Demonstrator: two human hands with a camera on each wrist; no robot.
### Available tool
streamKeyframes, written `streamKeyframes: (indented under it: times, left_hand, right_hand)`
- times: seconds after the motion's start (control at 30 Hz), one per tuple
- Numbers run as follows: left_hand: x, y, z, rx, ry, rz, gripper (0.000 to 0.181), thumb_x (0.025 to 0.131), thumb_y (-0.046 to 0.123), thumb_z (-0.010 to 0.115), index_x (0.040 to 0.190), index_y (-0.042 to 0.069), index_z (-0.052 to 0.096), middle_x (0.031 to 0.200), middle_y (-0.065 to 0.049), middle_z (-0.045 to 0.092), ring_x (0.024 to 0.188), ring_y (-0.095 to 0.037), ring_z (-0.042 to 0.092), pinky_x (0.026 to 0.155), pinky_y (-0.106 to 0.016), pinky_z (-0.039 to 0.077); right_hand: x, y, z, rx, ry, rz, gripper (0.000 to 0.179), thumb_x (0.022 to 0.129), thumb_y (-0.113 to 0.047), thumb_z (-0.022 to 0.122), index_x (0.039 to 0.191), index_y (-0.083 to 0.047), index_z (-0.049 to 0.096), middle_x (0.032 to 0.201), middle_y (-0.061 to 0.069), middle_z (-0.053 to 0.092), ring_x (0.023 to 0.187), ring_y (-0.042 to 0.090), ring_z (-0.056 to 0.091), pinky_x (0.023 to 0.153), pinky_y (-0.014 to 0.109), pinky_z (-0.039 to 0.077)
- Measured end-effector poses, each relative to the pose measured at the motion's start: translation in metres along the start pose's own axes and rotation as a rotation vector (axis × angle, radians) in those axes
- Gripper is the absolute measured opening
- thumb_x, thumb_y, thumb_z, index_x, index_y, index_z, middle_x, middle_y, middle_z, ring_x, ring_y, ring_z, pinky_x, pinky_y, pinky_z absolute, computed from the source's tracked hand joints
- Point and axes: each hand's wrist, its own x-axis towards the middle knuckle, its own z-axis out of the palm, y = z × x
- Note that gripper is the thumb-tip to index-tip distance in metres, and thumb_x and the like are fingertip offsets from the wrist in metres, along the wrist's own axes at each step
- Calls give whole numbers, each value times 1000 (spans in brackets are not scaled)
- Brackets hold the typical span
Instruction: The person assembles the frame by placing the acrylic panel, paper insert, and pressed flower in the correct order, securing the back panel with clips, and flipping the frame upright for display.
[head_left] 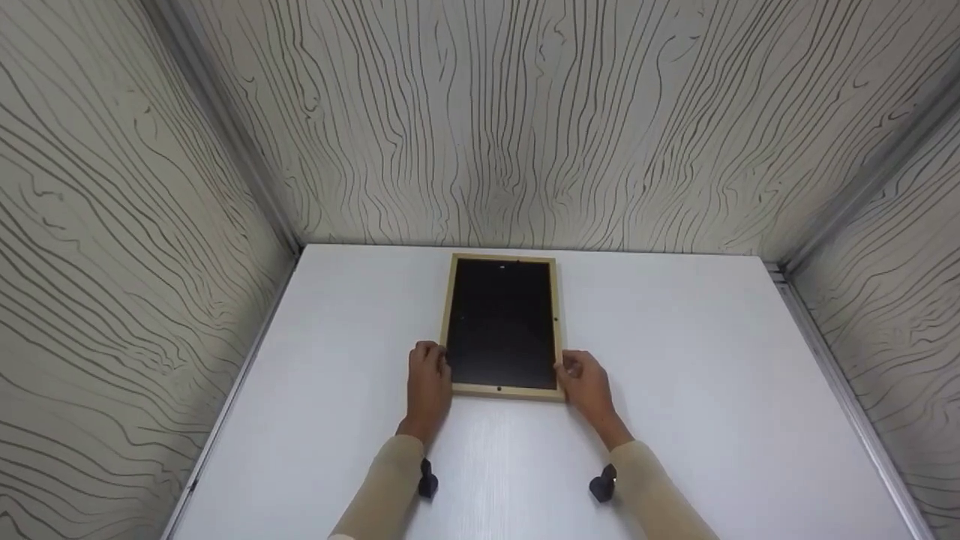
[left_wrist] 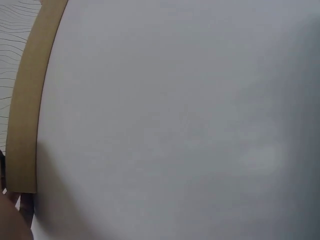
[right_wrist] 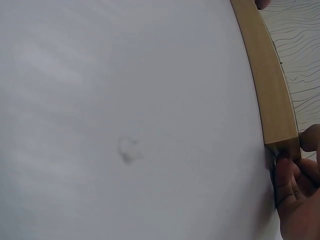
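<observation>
A rectangular black board [head_left: 504, 322] in a light wooden frame lies on the white table [head_left: 675, 337], its long sides pointing away from me. Small dark dots mark the frame. My left hand [head_left: 429, 382] grips the frame's left side close to the near corner; in the left wrist view only a sliver of that hand [left_wrist: 12, 220] shows below the wooden edge [left_wrist: 25, 115]. At the near right corner, my right hand [head_left: 589, 386] pinches the frame. Its thumb and fingers [right_wrist: 284, 175] meet the wooden corner in the right wrist view.
Patterned wall panels [head_left: 510, 127] rise behind the table and on both sides, joined by grey metal corner posts [head_left: 217, 120]. White tabletop extends left and right of the board. A small black device sits by each sleeve [head_left: 382, 480].
</observation>
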Motion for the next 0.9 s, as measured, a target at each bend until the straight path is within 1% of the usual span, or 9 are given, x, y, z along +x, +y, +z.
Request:
streamKeyframes:
  times: [0.13, 0.27, 0.33, 0.57, 0.7, 0.77, 0.9]
  left_hand:
    - [0, -1, -1, 43, 13, 62, 19, 106, 1, 59, 122, 1, 70, 127, -5, 57, 123, -20, 57, 104, -32, 56]
    - [1, -2, -2, 101, 26, 141, 19, 104, 0, 61, 120, 0, 71, 125, -6, 59, 119, -20, 58, 100, -32, 57]
    - [1, -2, -3, 121, 25, 164, 19, 104, -1, 61, 120, -1, 72, 125, -7, 59, 117, -20, 58, 99, -32, 57]
    - [3, 1, -10, 201, -29, 187, 20, 102, -2, 63, 120, -3, 73, 127, -9, 60, 117, -24, 57, 98, -32, 58]
    - [4, 3, -13, 253, -49, 224, 19, 100, -3, 65, 117, -5, 73, 126, -11, 60, 115, -26, 57, 95, -33, 59]
    - [5, 3, -14, 273, -62, 231, 19, 100, -2, 65, 117, -5, 74, 126, -10, 60, 115, -25, 57, 96, -33, 59]
    - [7, 1, -14, 284, -87, 242, 19, 102, -1, 64, 117, -5, 74, 125, -10, 60, 116, -24, 58, 97, -32, 59]
  right_hand:
    - [0, 1, 1, 3, -2, 7, 26, 99, -7, 73, 123, 3, 72, 105, 14, 72, 91, 20, 64, 77, 28, 53]
    - [1, 1, 1, 15, -4, 19, 27, 99, -8, 73, 124, 3, 71, 105, 13, 72, 92, 20, 64, 78, 27, 53]
    - [1, 1, 1, 22, -10, 25, 27, 100, -9, 73, 125, 2, 71, 106, 13, 72, 93, 20, 64, 78, 27, 53]
    - [0, 2, 3, 31, -10, 26, 28, 100, -8, 72, 126, 2, 70, 109, 14, 73, 93, 19, 64, 79, 26, 53]
    - [1, 4, 5, 24, -2, 27, 29, 99, -8, 73, 126, 2, 71, 110, 13, 73, 93, 17, 65, 78, 24, 53]
    - [1, 5, 5, 19, 0, 27, 28, 99, -8, 73, 125, 2, 71, 108, 13, 73, 91, 17, 64, 77, 24, 53]
    - [1, 4, 5, 17, 13, 22, 26, 98, -8, 73, 122, 1, 73, 104, 12, 72, 88, 16, 62, 76, 25, 52]
